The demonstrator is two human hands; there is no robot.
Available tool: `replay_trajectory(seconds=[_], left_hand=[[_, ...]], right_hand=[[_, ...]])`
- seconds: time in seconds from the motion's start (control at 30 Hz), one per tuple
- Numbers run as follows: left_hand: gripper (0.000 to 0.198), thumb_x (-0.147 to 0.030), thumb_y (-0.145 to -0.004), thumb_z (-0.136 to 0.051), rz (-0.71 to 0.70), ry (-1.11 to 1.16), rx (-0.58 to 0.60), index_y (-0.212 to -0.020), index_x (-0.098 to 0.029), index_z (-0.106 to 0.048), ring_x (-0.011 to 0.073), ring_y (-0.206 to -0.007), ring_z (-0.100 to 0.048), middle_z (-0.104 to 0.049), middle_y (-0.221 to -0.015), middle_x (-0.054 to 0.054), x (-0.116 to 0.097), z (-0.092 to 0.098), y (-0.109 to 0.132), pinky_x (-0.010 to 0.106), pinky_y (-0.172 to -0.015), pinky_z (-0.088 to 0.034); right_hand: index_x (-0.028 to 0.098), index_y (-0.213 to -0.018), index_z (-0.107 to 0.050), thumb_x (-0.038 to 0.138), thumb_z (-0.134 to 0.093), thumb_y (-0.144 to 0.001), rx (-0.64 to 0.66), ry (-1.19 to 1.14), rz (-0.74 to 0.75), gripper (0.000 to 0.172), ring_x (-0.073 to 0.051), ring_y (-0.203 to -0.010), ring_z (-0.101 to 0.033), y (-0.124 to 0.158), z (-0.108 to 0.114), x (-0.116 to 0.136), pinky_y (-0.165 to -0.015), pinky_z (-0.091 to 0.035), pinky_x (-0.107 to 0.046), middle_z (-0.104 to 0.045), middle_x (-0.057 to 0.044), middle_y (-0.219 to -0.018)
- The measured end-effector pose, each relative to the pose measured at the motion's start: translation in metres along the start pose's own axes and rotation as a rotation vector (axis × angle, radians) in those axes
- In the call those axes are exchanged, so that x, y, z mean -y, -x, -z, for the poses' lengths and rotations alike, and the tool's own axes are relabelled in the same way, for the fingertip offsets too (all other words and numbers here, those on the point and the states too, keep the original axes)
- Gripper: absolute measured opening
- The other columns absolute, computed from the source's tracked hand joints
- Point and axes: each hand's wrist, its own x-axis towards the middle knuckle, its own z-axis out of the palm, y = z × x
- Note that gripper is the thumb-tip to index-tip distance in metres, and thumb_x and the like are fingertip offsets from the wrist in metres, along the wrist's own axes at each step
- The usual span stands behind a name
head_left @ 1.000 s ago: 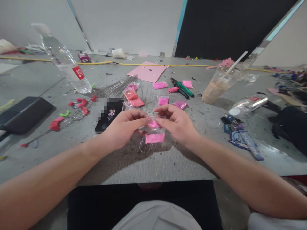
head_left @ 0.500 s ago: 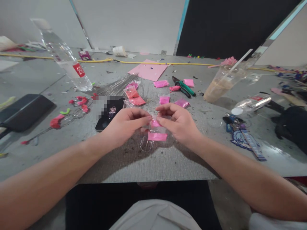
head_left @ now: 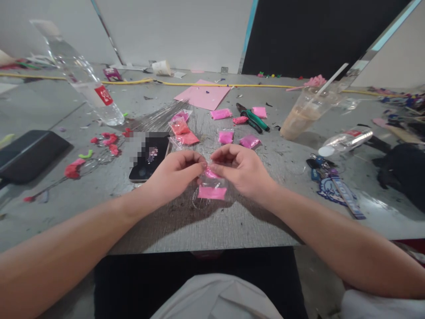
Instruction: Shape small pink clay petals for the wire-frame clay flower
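My left hand (head_left: pixel 174 173) and my right hand (head_left: pixel 241 170) meet above the grey table (head_left: pixel 215 226), fingertips pinched together on the top of a small clear plastic bag with pink filling (head_left: pixel 211 191). The bag hangs between them just above the tabletop. A thin wire loop (head_left: pixel 197 203) lies on the table under the bag. Beyond my hands lie several more small pink bags (head_left: pixel 226 137) and orange-pink ones (head_left: pixel 182 129).
A black phone (head_left: pixel 148 157) lies left of my hands, with red petal pieces (head_left: pixel 108 141) and a water bottle (head_left: pixel 83 77) further left. Green-handled pliers (head_left: pixel 254 120), a pink sheet (head_left: pixel 203 95), an iced drink cup (head_left: pixel 300 117), a lying bottle (head_left: pixel 345 141) and keys (head_left: pixel 323 170) sit right.
My fingertips have drawn closer together on the top of the bag. The bag has barely shifted.
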Motion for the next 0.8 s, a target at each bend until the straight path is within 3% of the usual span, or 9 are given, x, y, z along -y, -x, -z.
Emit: replay_trajectory(seconds=[0.2, 0.33, 0.47, 0.63, 0.8], left_hand=[[0.018, -0.037, -0.090, -0.072, -0.069, -0.083, 0.014, -0.086, -0.020, -0.069, 0.0136, -0.067, -0.055, -0.062, -0.079, 0.001, -0.0039, 0.0035, 0.0002, 0.027, -0.062, -0.044], [0.017, -0.034, -0.089, -0.074, -0.113, -0.052, -0.024, -0.083, -0.019, -0.068, 0.0131, -0.069, -0.053, -0.059, -0.076, -0.001, -0.0078, 0.0031, 0.0013, 0.027, -0.064, -0.042], [0.015, -0.031, -0.087, -0.075, -0.106, 0.028, -0.044, -0.083, -0.018, -0.069, 0.0142, -0.076, -0.057, -0.064, -0.082, 0.001, -0.0071, 0.0017, 0.0013, 0.028, -0.070, -0.045], [0.016, -0.034, -0.088, -0.076, -0.047, 0.062, -0.040, -0.084, -0.018, -0.072, 0.0130, -0.071, -0.058, -0.066, -0.079, 0.001, -0.0010, 0.0012, 0.0000, 0.027, -0.066, -0.046], [0.014, -0.031, -0.084, -0.081, -0.053, 0.132, -0.042, -0.084, -0.019, -0.076, 0.0126, -0.071, -0.060, -0.068, -0.079, 0.001, 0.0006, 0.0016, -0.0002, 0.026, -0.067, -0.048]], right_hand=[[0.021, -0.098, -0.070, 0.022, -0.086, -0.074, -0.041, 0.017, 0.065, 0.029, -0.018, -0.087, -0.071, 0.0003, 0.0032, 0.0029, -0.081, -0.063, -0.035, -0.074, -0.002, -0.090], [0.021, -0.098, -0.072, 0.025, -0.081, -0.081, -0.053, 0.032, 0.064, 0.020, -0.017, -0.084, -0.072, 0.0010, 0.0059, 0.0051, -0.076, -0.063, -0.034, -0.075, -0.003, -0.091], [0.020, -0.095, -0.072, 0.024, -0.078, -0.084, -0.062, 0.101, 0.136, 0.013, -0.017, -0.082, -0.071, 0.0021, 0.0059, 0.0026, -0.074, -0.062, -0.034, -0.075, -0.003, -0.091], [0.021, -0.091, -0.069, 0.025, -0.077, -0.085, -0.085, 0.134, 0.169, 0.011, -0.017, -0.080, -0.069, 0.0025, 0.0038, 0.0017, -0.073, -0.060, -0.035, -0.073, -0.002, -0.086], [0.022, -0.093, -0.063, 0.023, -0.079, -0.084, -0.101, 0.113, 0.180, 0.019, -0.017, -0.081, -0.068, 0.0028, 0.0046, 0.0057, -0.075, -0.059, -0.035, -0.070, -0.001, -0.085]])
